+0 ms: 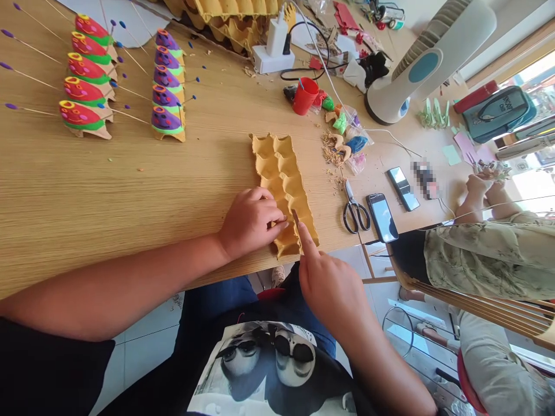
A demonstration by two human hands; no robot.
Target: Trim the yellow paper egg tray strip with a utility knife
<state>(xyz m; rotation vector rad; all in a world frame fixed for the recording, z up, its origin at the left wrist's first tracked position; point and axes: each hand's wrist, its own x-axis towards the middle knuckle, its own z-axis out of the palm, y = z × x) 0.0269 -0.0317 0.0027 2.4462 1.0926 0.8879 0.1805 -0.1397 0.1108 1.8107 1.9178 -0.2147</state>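
Note:
A yellow egg carton (286, 167) with two rows of cups lies lengthwise on the table, its near end close to the table edge. My left hand (251, 222) grips its left side with curled fingers, thumb and fingertips over the near cups. In my right hand (329, 277) is a small knife, gripped in the fist with the index finger stretched along it. Only the narrow dark blade (295, 216) shows, touching the ridge between the carton's cups; the handle is hidden in my palm.
Painted carton pieces (87, 86) with sticks stand at the left. Right of the carton lie scissors (355, 211), phones (382, 216) and shavings (332, 153). Farther back are a red cup (305, 96), a power adapter (273, 58) and a fan (390, 98). Another person's hands (479, 188) are at far right.

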